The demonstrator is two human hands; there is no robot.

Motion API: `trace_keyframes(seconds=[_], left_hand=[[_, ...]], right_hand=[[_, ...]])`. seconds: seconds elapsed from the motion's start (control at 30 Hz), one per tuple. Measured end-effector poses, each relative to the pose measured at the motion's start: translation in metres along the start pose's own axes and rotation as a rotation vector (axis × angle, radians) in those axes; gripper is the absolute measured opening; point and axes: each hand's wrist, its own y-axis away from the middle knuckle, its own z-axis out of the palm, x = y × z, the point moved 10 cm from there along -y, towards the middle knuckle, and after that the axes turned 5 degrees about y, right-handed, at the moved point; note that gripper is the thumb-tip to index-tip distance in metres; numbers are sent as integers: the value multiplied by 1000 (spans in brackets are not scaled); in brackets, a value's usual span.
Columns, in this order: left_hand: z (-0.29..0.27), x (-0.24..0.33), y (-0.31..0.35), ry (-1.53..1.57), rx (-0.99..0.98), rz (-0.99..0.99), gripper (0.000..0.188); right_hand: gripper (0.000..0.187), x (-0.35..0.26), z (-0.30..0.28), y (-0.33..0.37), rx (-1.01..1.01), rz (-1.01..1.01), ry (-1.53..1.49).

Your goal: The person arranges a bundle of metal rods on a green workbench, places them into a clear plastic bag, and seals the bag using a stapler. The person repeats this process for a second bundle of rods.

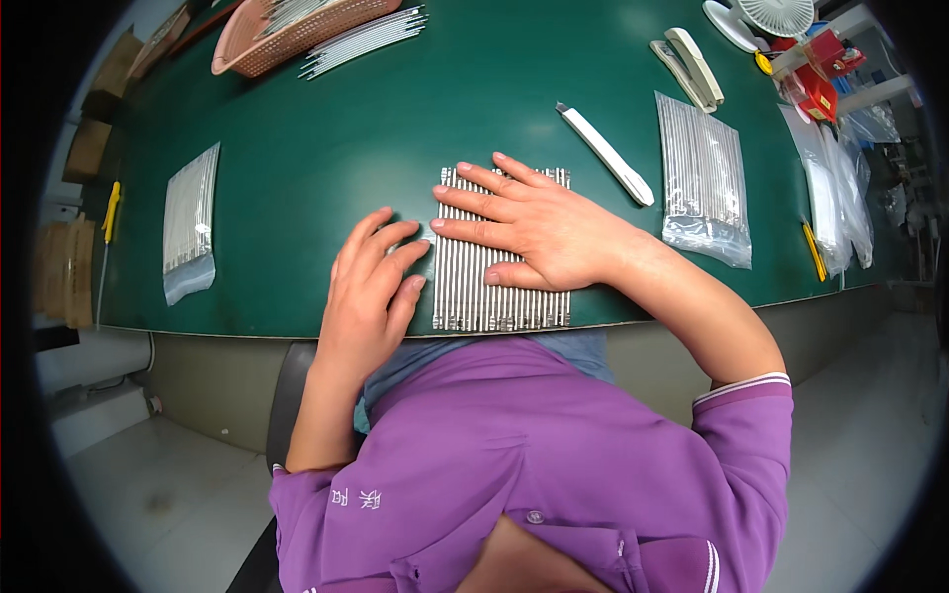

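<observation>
A flat row of thin silvery rods (470, 296) lies side by side at the table's front edge, directly before me. Across it rests my right hand (539, 222), palm down, fingers spread and the thumb out over the rods. My left hand (374, 272) hovers just left of the row; its fingers are loosely bent and apart, with nothing seen in them. Part of the row is hidden beneath the right hand. Whether a clear bag surrounds these rods, I cannot tell.
Clear bags of similar rods lie left (190, 222) and right (707, 183). A white utility knife (608, 156) and a stapler (689, 69) lie to the right. Behind stand a pink basket (277, 44) and loose rods (366, 42). A yellow-handled screwdriver (111, 212) lies far left.
</observation>
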Motion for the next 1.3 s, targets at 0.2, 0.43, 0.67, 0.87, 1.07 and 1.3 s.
trace_keyframes(seconds=[0.2, 0.43, 0.67, 0.87, 1.07, 1.3], left_hand=[[-23, -20, 5, -51, 121, -15, 27], [-39, -37, 15, -38, 268, -66, 20], [-46, -42, 20, 36, 346, -87, 15], [-46, -44, 21, 52, 367, -77, 14], [-47, -44, 21, 58, 383, -71, 12], [-47, -45, 22, 61, 392, -70, 11]], right_hand=[[58, -3, 1, -7, -17, 5, -12], [58, -6, 5, -17, -38, 0, 8], [59, -10, 7, -28, -49, -6, 22], [60, -12, 11, -35, -56, -4, 45], [62, -16, 12, -43, -46, -12, 61], [60, -18, 13, -49, -27, -8, 33]])
